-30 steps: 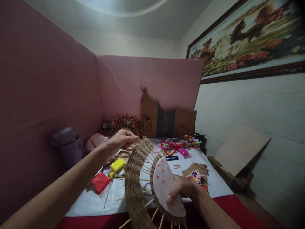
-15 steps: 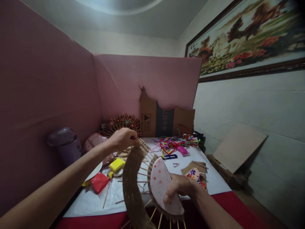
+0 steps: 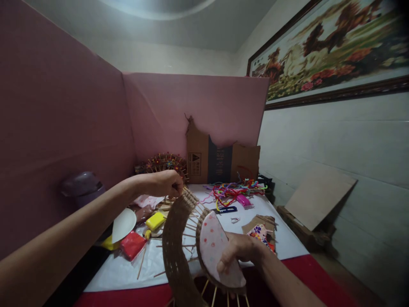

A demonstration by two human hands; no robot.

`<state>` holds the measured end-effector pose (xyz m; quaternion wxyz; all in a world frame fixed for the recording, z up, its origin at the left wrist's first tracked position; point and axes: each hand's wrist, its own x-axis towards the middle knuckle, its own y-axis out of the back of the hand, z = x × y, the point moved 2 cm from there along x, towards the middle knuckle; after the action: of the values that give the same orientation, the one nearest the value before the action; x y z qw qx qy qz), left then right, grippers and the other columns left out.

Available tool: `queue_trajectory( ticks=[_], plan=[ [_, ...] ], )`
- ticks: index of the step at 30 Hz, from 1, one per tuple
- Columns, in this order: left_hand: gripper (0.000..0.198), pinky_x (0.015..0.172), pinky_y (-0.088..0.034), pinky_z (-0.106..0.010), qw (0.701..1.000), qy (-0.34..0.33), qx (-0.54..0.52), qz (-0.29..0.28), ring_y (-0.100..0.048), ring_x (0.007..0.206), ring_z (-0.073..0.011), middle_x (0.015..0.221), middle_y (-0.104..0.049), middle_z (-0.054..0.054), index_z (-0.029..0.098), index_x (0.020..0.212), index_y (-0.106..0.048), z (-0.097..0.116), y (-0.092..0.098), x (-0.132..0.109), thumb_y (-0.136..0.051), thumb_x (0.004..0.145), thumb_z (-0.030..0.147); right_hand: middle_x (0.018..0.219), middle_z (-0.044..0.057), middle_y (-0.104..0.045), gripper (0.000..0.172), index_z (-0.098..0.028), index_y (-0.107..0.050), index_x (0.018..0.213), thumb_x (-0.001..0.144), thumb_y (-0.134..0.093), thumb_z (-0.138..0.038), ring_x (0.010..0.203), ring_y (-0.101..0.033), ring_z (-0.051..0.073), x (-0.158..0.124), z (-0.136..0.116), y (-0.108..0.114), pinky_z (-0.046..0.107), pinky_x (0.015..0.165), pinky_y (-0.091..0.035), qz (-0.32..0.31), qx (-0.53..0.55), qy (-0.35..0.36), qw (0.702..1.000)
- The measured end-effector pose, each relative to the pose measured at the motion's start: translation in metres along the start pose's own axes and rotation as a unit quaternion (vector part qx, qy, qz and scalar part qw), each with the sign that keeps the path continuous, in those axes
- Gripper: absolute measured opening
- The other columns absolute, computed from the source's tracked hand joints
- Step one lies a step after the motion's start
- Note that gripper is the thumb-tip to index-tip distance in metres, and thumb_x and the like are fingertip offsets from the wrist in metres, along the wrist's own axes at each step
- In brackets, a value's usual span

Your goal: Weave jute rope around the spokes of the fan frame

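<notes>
A woven fan-shaped piece [image 3: 174,251] with a wide brown curved band and thin wooden sticks stands tilted over the table's front edge. Its inner half-round part carries pinkish cloth with red dots [image 3: 212,241]. My right hand [image 3: 239,251] grips that part, thumb lying on the cloth and the other fingers hidden behind. At the upper end of the band is my left hand [image 3: 168,183], its fingers pinched together; whatever they hold is too small to make out.
Red [image 3: 132,245] and yellow packets [image 3: 155,221] lie left, beside a white disc [image 3: 124,225]. Colourful pipe cleaners [image 3: 230,192], a dark blue cutter [image 3: 227,209] and cardboard scraps [image 3: 270,224] lie right. Torn cardboard [image 3: 198,157] and another woven piece [image 3: 169,161] stand behind.
My left forearm has risen and my left hand has shifted slightly left, showing more of the white disc. My right hand keeps its grip on the woven piece.
</notes>
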<state>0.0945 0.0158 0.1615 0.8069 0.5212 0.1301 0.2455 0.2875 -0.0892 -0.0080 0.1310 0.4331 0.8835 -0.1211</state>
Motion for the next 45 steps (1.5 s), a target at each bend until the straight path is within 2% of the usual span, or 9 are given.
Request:
queue_trajectory(
  ticks=[7, 9, 11, 16, 21, 28, 34, 41, 45],
  plan=[
    [0.007, 0.048, -0.026, -0.021, 0.985, 0.021, 0.123, 0.117, -0.045, 0.051, -0.0091, 0.053, -0.056, 0.003, 0.017, 0.060, -0.064, 0.007, 0.004, 0.001, -0.064, 0.060, 0.025, 0.062, 0.002, -0.064, 0.036, -0.008, -0.064, 0.068, 0.035, -0.077, -0.017, 0.049, -0.056, 0.011, 0.003, 0.004, 0.001, 0.018, 0.043, -0.046, 0.000, 0.004, -0.004, 1.000],
    [0.012, 0.049, -0.026, -0.021, 0.984, 0.023, 0.102, 0.142, -0.045, 0.052, -0.0091, 0.054, -0.057, 0.003, 0.017, 0.060, -0.064, 0.002, 0.005, 0.001, -0.066, 0.058, 0.029, 0.061, 0.001, -0.063, 0.037, -0.008, -0.064, 0.066, 0.033, -0.077, -0.018, 0.048, -0.055, 0.011, 0.003, 0.003, 0.000, 0.018, 0.041, -0.045, -0.006, 0.000, -0.010, 1.000],
    [0.016, 0.049, -0.027, -0.021, 0.988, 0.024, 0.019, 0.152, -0.044, 0.053, -0.0089, 0.054, -0.056, 0.003, 0.017, 0.060, -0.064, -0.005, 0.004, 0.002, -0.069, 0.056, 0.031, 0.058, 0.000, -0.062, 0.035, -0.009, -0.063, 0.062, 0.031, -0.077, -0.017, 0.046, -0.054, 0.010, 0.001, 0.001, -0.002, 0.018, 0.041, -0.044, -0.013, -0.001, -0.008, 1.000],
    [0.021, 0.045, -0.026, -0.020, 0.971, 0.038, -0.187, 0.145, -0.040, 0.048, -0.0066, 0.054, -0.051, 0.003, 0.013, 0.058, -0.058, -0.015, -0.007, 0.000, -0.069, 0.056, 0.031, 0.058, -0.002, -0.062, 0.031, -0.010, -0.063, 0.061, 0.035, -0.078, -0.017, 0.048, -0.054, 0.009, -0.006, -0.005, -0.006, 0.016, 0.043, -0.045, -0.043, -0.011, -0.003, 0.999],
    [0.025, 0.042, -0.023, -0.019, 0.919, 0.050, -0.366, 0.142, -0.034, 0.042, -0.0041, 0.048, -0.044, 0.006, 0.013, 0.058, -0.053, -0.019, -0.028, -0.008, -0.068, 0.059, 0.033, 0.059, -0.002, -0.062, 0.030, -0.010, -0.064, 0.063, 0.037, -0.078, -0.017, 0.049, -0.054, 0.008, -0.007, -0.002, -0.004, 0.015, 0.044, -0.044, -0.051, -0.020, 0.013, 0.998],
    [0.031, 0.052, -0.036, -0.023, 0.894, 0.062, -0.428, 0.115, -0.049, 0.054, -0.0098, 0.061, -0.056, 0.000, 0.012, 0.067, -0.059, -0.021, -0.046, -0.014, -0.072, 0.051, 0.036, 0.061, -0.003, -0.063, 0.032, -0.011, -0.065, 0.063, 0.034, -0.078, -0.015, 0.050, -0.054, 0.007, -0.006, -0.001, -0.004, 0.014, 0.045, -0.045, -0.058, -0.012, -0.001, 0.998],
    [0.030, 0.042, -0.023, -0.019, 0.896, 0.082, -0.428, 0.085, -0.032, 0.042, -0.0042, 0.046, -0.040, 0.007, 0.013, 0.054, -0.050, -0.024, -0.041, -0.012, -0.070, 0.058, 0.035, 0.062, -0.002, -0.063, 0.035, -0.011, -0.065, 0.065, 0.034, -0.080, -0.018, 0.052, -0.054, 0.008, -0.006, -0.003, -0.007, 0.015, 0.046, -0.044, -0.057, -0.041, -0.008, 0.997],
    [0.032, 0.040, -0.020, -0.020, 0.875, 0.125, -0.465, 0.041, -0.035, 0.039, -0.0047, 0.046, -0.042, 0.005, 0.014, 0.054, -0.046, -0.023, -0.031, -0.009, -0.066, 0.066, 0.037, 0.060, -0.002, -0.063, 0.041, -0.011, -0.063, 0.063, 0.027, -0.081, -0.023, 0.050, -0.054, 0.008, 0.002, 0.003, -0.006, 0.016, 0.045, -0.045, -0.045, -0.054, -0.027, 0.997],
    [0.032, 0.039, -0.019, -0.021, 0.859, 0.136, -0.491, 0.045, -0.035, 0.039, -0.0045, 0.046, -0.045, 0.004, 0.013, 0.053, -0.048, -0.021, -0.028, -0.008, -0.066, 0.066, 0.035, 0.061, -0.002, -0.062, 0.041, -0.011, -0.063, 0.063, 0.028, -0.081, -0.023, 0.051, -0.054, 0.008, 0.000, 0.001, -0.006, 0.016, 0.046, -0.044, -0.045, -0.055, -0.027, 0.997]
  ],
)
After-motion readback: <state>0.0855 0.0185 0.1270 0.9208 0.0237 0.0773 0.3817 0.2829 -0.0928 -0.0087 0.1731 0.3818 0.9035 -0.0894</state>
